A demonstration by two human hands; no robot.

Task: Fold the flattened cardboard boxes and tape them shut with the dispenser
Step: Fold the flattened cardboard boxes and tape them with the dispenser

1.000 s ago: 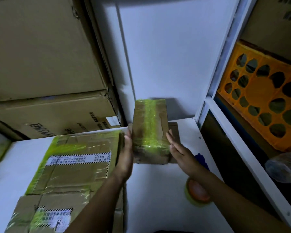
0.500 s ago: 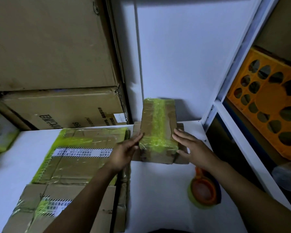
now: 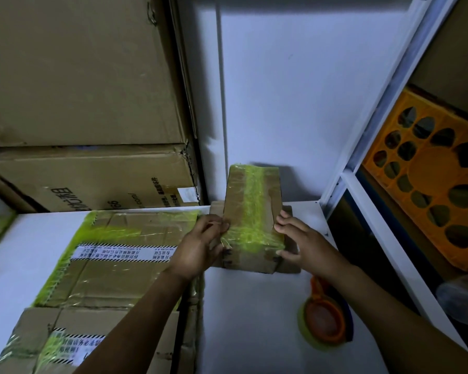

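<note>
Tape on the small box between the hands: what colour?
The tape is translucent yellow-green; head view.

orange crate (image 3: 430, 184) in shelving (image 3: 389, 90) | white wall (image 3: 281, 90) | clear bag (image 3: 462, 298) at right edge

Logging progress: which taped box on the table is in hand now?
The small narrow box by the back wall: left hand and right hand hold its near end. The two wider labelled boxes lie to its left, unheld.

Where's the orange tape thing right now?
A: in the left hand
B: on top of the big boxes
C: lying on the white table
C: the tape dispenser lies on the white table, while the left hand and right hand hold the small taped box.
</note>
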